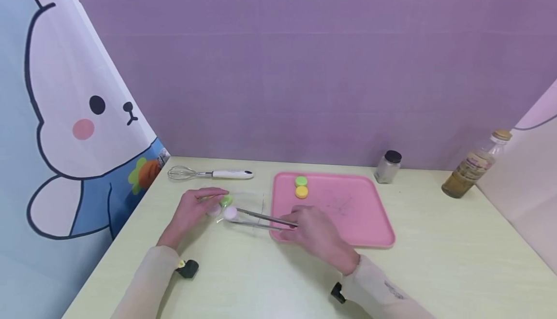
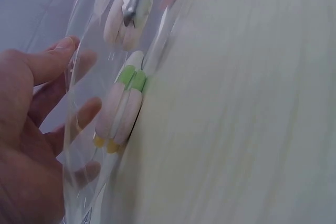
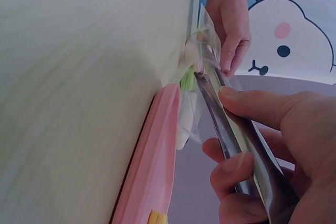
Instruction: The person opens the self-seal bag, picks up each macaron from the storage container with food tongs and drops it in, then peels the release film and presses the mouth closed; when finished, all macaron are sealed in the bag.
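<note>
My left hand (image 1: 191,210) pinches the edge of a clear plastic bag (image 1: 252,199), its other fingers spread behind the film. Inside lie a pale pink macaron (image 2: 118,111), a green macaron (image 1: 226,200) and bits of yellow at the lower end. My right hand (image 1: 317,232) holds metal tongs (image 1: 270,218) that reach into the bag's mouth. Their serrated tips are closed around another pale pink macaron (image 1: 230,213). Right of the bag sits a pink tray (image 1: 361,222), with a green macaron (image 1: 300,181) and a yellow macaron (image 1: 301,192) near its left side.
Behind the bag lies a whisk (image 1: 217,174) with a white handle. A small jar (image 1: 388,168) with a black lid stands beyond the tray's back right corner. Farther right is a corked bottle (image 1: 472,166) of brown liquid. A purple wall (image 1: 304,67) borders the table's back edge.
</note>
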The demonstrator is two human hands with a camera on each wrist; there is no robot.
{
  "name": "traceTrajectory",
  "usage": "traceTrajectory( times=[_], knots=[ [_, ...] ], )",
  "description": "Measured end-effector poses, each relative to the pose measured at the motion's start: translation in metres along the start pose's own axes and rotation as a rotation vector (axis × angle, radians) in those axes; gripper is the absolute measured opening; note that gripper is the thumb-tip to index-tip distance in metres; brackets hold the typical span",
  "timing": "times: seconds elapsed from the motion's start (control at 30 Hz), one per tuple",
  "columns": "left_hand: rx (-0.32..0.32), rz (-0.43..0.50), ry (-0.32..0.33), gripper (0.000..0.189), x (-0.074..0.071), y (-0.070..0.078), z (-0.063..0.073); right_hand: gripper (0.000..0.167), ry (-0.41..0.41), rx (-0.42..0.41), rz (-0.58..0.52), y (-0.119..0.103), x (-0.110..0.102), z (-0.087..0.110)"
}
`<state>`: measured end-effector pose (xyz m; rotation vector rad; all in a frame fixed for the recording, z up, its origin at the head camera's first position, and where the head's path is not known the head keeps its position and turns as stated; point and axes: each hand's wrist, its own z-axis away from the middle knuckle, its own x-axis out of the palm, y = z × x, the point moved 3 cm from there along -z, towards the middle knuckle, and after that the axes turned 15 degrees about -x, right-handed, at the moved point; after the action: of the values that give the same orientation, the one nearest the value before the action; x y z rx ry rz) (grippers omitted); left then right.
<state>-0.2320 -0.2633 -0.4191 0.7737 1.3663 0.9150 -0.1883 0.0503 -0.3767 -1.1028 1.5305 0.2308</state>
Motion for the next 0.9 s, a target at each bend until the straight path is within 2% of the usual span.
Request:
traceTrajectory(
  times=[0.27, 0.5, 0.9],
  knots=[
    [-0.019, 0.0, -0.007, 0.019, 0.001, 0.001, 0.0, 0.022, -0.027, 0.011, -0.004, 0.001, 0.007, -0.008],
    [-0.01, -0.003, -0.015, 0.019, 0.002, 0.001, 0.0, 0.022, -0.022, 0.04, -0.067, 0.002, 0.013, -0.012],
    [-0.015, -0.012, -0.024, 0.022, 0.002, 0.0, 0.001, 0.021, -0.028, 0.01, -0.097, 0.002, 0.017, -0.015]
  ],
)
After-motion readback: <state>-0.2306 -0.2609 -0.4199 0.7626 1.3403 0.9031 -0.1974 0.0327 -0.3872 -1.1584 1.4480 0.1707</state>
